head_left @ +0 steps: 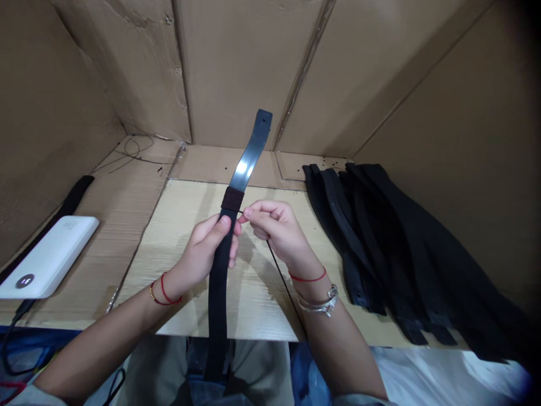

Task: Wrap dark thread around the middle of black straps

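My left hand [213, 242] grips a long black strap [218, 293], thumb on its face and fingers behind. Above the hand, the strap's upper end is a bare, shiny curved strip [247, 160] with a small hole near its tip. A band of dark brown cord [232, 199] is wound in tight turns around the strap just above my left thumb. My right hand [270, 225] pinches the cord's free length close to the strap's right edge. From that hand the loose cord [282, 276] trails down past the table's front edge. The strap's lower end hangs between my knees.
A pile of black straps [380, 242] lies at the right. At the left are a white power bank [53, 256] with a cable and another black strip [76, 194]. Thin loose cord [133, 151] lies in the back left corner. Cardboard walls [245, 67] enclose the table [169, 225].
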Motion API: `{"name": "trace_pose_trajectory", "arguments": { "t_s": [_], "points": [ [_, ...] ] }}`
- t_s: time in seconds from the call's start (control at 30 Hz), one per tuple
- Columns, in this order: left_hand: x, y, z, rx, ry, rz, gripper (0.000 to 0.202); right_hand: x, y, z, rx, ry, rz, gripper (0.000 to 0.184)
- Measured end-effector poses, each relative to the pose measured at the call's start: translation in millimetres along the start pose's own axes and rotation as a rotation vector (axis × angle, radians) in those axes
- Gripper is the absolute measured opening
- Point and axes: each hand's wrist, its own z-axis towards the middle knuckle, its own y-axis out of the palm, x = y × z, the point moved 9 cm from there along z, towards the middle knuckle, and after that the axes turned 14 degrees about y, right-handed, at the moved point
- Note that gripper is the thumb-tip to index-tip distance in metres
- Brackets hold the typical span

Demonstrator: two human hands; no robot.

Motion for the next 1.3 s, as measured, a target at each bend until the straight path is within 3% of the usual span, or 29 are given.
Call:
{"name": "trace_pose_trajectory", "arguments": {
  "t_s": [0.27,0.57,0.83,1.07,1.2,1.3],
  "points": [
    [0.0,-1.1,-1.2,0.008,0.009,0.007,0.042,-2.9,-0.7,-1.5,0.041,-0.03,-0.044,0.021],
    [-2.2,4.4,-6.0,-0.031,-0.004,-0.128,0.04,-1.5,-3.5,-0.9,0.069,-0.055,-0.023,0.022],
    [0.9,20.4,-8.9,-0.109,0.0,-0.35,0.041,8.9,9.9,1.0,-0.038,-0.019,0.066,0.032],
    [-6.3,41.5,-20.0,-0.344,-0.139,-0.686,0.043,10.9,24.0,-5.9,-0.168,0.025,0.096,0.038],
    [-8.1,48.2,-23.7,-0.478,-0.22,-0.718,0.047,11.2,26.5,-8.2,-0.207,0.065,0.127,0.036],
    [-6.6,52.6,-23.0,-0.513,-0.222,-0.634,0.05,11.1,28.2,-8.2,-0.234,0.079,0.144,0.03]
  ]
}}
